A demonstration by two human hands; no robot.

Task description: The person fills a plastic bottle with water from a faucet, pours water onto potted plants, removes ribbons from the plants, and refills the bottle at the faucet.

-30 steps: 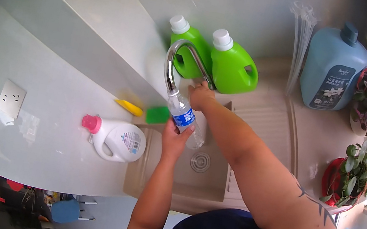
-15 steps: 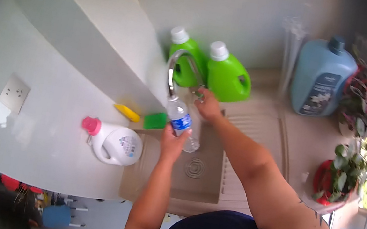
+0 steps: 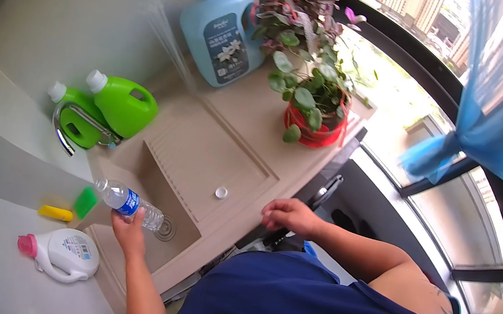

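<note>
My left hand (image 3: 129, 229) is closed round a clear plastic bottle (image 3: 115, 194) with a blue label, tilted over the sink (image 3: 177, 218). The bottle's mouth has no cap and is apart from the chrome faucet (image 3: 64, 132). Out to the right, past the counter's front edge, my right hand (image 3: 287, 216) hangs with its fingers curled together; whether anything is in them is hidden. A small white round cap (image 3: 221, 193) lies on the ribbed drainboard (image 3: 198, 154), between my two hands.
Two green jugs (image 3: 128, 110) stand behind the faucet. A green sponge (image 3: 84, 202), a yellow object (image 3: 55, 212) and a white jug (image 3: 72, 256) are at the left. A blue jug (image 3: 222, 37) and potted plants (image 3: 314, 128) stand near the window (image 3: 443, 63).
The view has swung to the right. My right hand has left the faucet's base and moved out past the counter. The bottle in my left hand has come away from the spout.
</note>
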